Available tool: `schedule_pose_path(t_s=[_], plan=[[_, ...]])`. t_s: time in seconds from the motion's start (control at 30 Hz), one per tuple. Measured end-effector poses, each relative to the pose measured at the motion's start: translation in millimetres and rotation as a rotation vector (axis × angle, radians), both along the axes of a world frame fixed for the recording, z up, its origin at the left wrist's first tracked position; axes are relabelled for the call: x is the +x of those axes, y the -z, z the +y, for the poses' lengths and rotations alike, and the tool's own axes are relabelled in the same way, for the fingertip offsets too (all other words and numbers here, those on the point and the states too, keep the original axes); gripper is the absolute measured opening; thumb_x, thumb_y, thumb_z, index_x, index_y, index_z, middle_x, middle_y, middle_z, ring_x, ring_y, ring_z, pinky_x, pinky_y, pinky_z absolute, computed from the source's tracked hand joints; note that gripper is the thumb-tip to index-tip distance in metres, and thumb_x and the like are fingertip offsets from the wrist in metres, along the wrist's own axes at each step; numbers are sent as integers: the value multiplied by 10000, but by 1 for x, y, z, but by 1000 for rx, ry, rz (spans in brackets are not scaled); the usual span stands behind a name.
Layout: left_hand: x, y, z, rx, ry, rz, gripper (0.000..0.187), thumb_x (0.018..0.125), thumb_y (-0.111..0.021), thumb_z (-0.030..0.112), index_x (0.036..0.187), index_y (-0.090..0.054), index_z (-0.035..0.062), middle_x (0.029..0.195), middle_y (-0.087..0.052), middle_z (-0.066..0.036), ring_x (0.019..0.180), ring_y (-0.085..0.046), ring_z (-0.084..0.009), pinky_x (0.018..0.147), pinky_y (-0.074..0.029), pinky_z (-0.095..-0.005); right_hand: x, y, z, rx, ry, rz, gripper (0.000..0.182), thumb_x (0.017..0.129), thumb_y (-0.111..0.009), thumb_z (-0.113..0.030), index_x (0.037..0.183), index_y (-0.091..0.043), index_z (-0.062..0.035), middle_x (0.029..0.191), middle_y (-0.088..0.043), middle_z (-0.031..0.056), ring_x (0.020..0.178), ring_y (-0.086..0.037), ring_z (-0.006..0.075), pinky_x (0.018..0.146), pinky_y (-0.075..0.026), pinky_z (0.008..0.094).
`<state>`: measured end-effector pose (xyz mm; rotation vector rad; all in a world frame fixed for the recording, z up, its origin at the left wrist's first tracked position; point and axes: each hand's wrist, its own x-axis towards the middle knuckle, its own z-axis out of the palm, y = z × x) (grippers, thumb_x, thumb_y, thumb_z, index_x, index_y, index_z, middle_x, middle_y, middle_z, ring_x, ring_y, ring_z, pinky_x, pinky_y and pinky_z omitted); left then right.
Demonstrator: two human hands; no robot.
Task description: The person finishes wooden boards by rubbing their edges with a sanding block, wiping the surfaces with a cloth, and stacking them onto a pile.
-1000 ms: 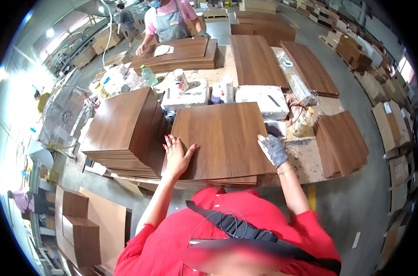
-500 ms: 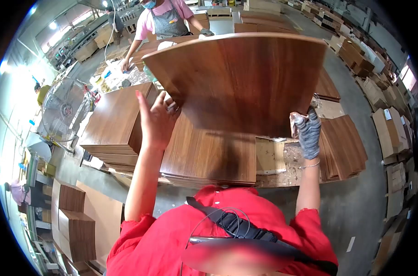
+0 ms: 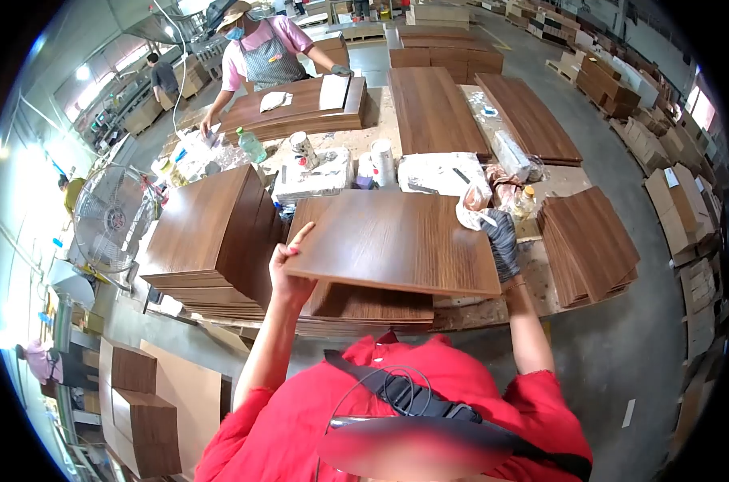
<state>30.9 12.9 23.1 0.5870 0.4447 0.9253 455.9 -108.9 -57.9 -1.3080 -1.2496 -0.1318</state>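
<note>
A brown wood-grain panel [image 3: 397, 241] is tilted above a stack of similar panels [image 3: 372, 304], with its near edge raised off them. My bare left hand [image 3: 291, 271] grips the panel's left edge, thumb on the face and a finger stretched out. At the right edge is my right hand [image 3: 502, 245] in a grey striped glove, closed around that side. A whitish cloth [image 3: 470, 213] shows at its fingers, over the panel's far right corner. The fingers beneath the panel are hidden.
Panel stacks stand left [image 3: 200, 225] and right [image 3: 589, 241]. Behind are a white-smeared block [image 3: 324, 178], cups [image 3: 303, 150], a green bottle [image 3: 251, 146] and a small yellowish bottle [image 3: 526, 202]. A fan [image 3: 116, 209] stands left. A co-worker [image 3: 272, 56] works across the table.
The panel has come down from upright to a shallow tilt, showing its upper face. My left hand has gone from open beside it to gripping its left edge. My right hand has lowered.
</note>
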Motion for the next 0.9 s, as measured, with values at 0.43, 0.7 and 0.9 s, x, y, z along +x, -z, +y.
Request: schedule_pose_path(t_s=[0.43, 0.7, 0.9], plan=[[-37, 31, -98, -40, -26, 718, 207, 989, -675, 276, 891, -667, 94, 714, -588, 63, 584, -481, -34, 524, -333, -216, -16, 31, -2, -228, -164, 267, 228, 958, -678, -142, 1114, -709, 22, 985, -740, 75, 860, -664, 130, 796, -527, 302], [-35, 33, -106, 123, -147, 969, 460, 1044, -569, 418, 811, -687, 40, 677, -564, 68, 594, -413, -23, 536, -328, -242, 52, 20, 4, -34, -134, 427, 249, 949, -577, -9, 1195, -615, -12, 1289, -569, 64, 1185, -545, 153, 988, -478, 277], [-62, 56, -94, -63, -58, 790, 383, 988, -659, 417, 749, -586, 127, 628, -522, 59, 499, -418, -51, 457, -287, -249, 4, -33, 53, -353, -510, 674, 353, 1004, -587, -207, 1307, -601, -27, 803, -588, -81, 589, -526, 28, 515, -475, 169]])
